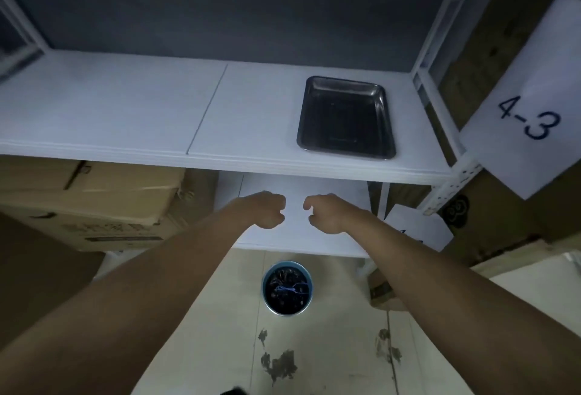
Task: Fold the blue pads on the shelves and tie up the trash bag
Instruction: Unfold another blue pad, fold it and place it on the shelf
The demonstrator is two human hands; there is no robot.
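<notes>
Left hand, right hand (curled, empty), above bin

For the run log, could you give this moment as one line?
left hand curled, empty | right hand curled, empty | bin on floor | tray on shelf

You have one view only, from the camera on your head, looking forward and steeply down. It sits close over the upper shelf, takes in the lower shelf beneath, and reaches the floor; the dim light perhaps hides the far corners.
</notes>
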